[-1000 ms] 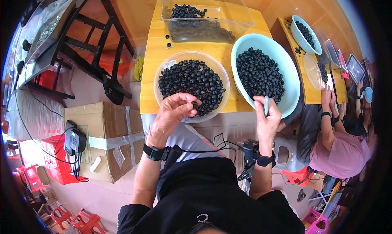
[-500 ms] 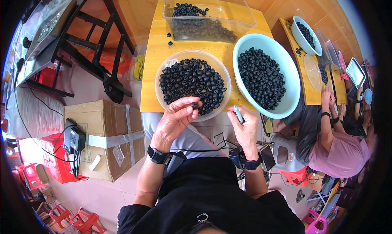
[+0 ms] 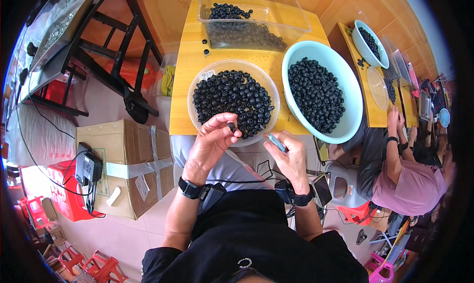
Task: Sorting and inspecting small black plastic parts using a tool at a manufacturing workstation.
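Note:
Between the thumb and fingertips of my left hand (image 3: 211, 144) is a small round black part with a hole (image 3: 231, 127). It is held over the near edge of a clear round tray (image 3: 191, 116) filled with similar black parts (image 3: 229, 98). My right hand (image 3: 291, 157) grips a slim light-blue tool (image 3: 276, 143) like a pen or small knife; its exact kind I cannot make out. The tool's tip points up and left, toward the left hand but apart from the held part. A pale blue basin (image 3: 356, 113) with many more black parts stands right of the tray.
A clear rectangular bin (image 3: 247, 42) with black parts sits at the back of the yellow table (image 3: 190, 41), two loose parts beside it. Left of me stands a taped cardboard box (image 3: 126, 145). At right, a person in a pink shirt (image 3: 407, 189) works at another table.
My right hand has moved slightly left, and the blue tool now tilts more toward the left hand. My left hand has turned the black part a little.

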`<state>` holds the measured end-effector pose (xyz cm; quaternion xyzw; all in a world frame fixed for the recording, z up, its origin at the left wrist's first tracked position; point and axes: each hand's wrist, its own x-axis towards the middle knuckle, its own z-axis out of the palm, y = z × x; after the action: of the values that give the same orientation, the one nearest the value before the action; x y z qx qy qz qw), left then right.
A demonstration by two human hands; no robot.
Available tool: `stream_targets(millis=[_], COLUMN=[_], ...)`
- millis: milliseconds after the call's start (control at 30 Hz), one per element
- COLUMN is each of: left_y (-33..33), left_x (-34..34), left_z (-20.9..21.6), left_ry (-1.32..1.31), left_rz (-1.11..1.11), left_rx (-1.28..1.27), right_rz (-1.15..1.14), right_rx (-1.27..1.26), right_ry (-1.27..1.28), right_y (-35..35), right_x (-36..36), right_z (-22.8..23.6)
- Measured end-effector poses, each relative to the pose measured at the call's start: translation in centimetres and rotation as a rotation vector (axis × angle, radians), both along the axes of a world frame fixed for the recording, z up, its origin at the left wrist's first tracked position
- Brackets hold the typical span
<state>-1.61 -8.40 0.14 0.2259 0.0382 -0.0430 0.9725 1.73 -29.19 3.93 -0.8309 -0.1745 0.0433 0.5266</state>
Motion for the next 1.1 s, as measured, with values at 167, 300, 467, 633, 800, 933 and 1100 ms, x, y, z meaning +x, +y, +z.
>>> stream_targets(millis=[167, 300, 467, 633, 800, 933, 1100], left_y=[-0.3, -0.6, -0.8, -0.8, -1.1, -1.1, -1.0], left_x=[0.1, -0.1, -0.3, -0.5, -0.7, -0.6, -0.5], left_z=[0.0, -0.4, -0.3, -0.6, -0.7, -0.6, -0.4], left_ry=[-0.062, -0.078, -0.026, -0.034, -0.044, -0.043, -0.046], left_rz=[-0.033, -0.030, -0.026, -0.072, -0.041, -0.042, -0.067], left_rx=[0.026, 0.071, 0.068, 0.052, 0.057, 0.076, 0.059], right_rz=[0.069, 0.064, 0.089, 0.139, 0.165, 0.167, 0.159], right_rx=[-0.040, -0.014, -0.040, -0.111, -0.210, -0.228, -0.235], right_ry=[-0.020, 0.004, -0.058, -0.165, -0.222, -0.257, -0.280], right_y=[0.0, 0.3, 1.0, 1.7, 1.9, 2.0, 2.0], right_x=[0.0, 0.0, -0.2, -0.4, -0.7, -0.7, -0.7], right_z=[0.5, 0.7, 1.0, 1.5, 2.0, 2.0, 2.1])
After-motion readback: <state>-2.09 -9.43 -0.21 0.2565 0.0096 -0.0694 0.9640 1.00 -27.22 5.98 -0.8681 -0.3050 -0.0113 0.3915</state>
